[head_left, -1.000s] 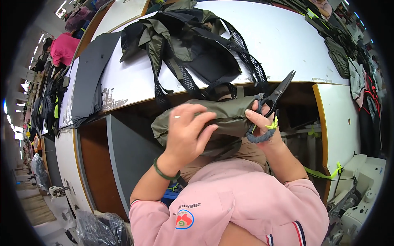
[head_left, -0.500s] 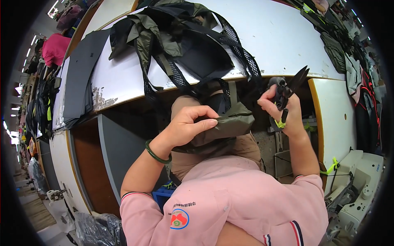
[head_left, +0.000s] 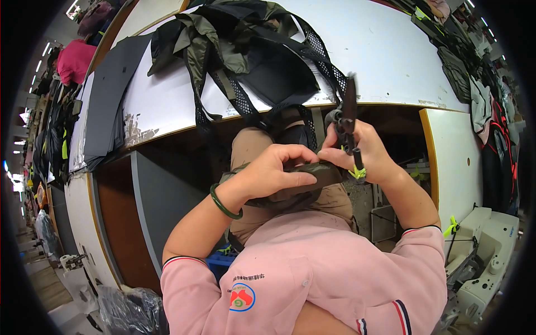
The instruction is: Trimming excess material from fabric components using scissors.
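My left hand [head_left: 276, 170] grips a small olive-green fabric piece [head_left: 304, 178] held over my lap, fingers curled across its top. My right hand [head_left: 363, 151] holds black scissors [head_left: 349, 120] pointing up, blades together and blurred, and its fingers also touch the right end of the fabric. A green bangle [head_left: 223, 204] sits on my left wrist. A yellow-green tie [head_left: 357, 173] hangs by the scissor handle.
A white worktable [head_left: 379, 50] ahead carries a heap of olive and black bag parts with mesh straps [head_left: 251, 56]. Dark flat panels [head_left: 106, 100] lie at its left. A white sewing machine [head_left: 486, 251] stands at right. More bags hang along the far right.
The fabric piece has come down and been folded smaller between both hands. The scissors swung from tilted open to upright with blades together, closer to the fabric.
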